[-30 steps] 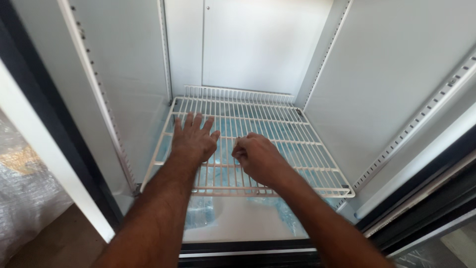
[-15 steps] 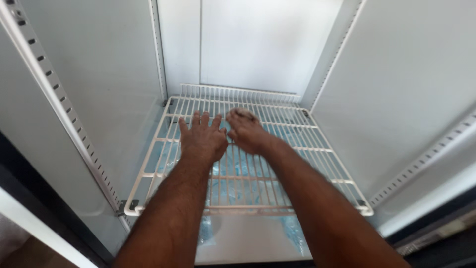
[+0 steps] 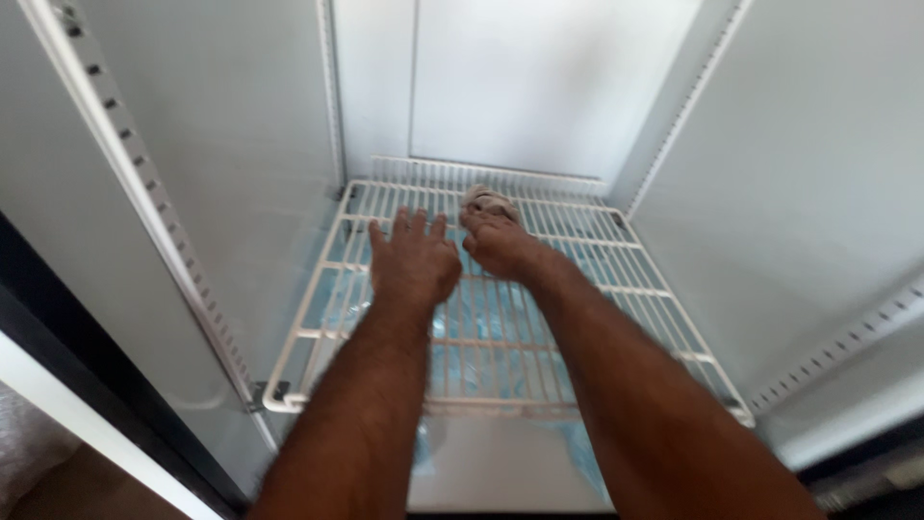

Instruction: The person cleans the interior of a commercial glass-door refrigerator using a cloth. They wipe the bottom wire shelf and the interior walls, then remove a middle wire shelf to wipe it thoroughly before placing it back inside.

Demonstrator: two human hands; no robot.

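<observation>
Left hand (image 3: 416,262) flat on white wire shelf (image 3: 626,289), fingers spread apart, right hand (image 3: 500,246) at its 3 o'clock, fingers clamped on grey cloth (image 3: 489,201) bunched at their 12 o'clock, near shelf's back rail

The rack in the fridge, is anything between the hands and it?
Nothing visible under the left hand: it lies flat on the white wire rack. The right hand has a small greyish cloth bunched at its fingertips, pressed on the rack near the back, so the cloth sits between those fingers and the wires.
</observation>
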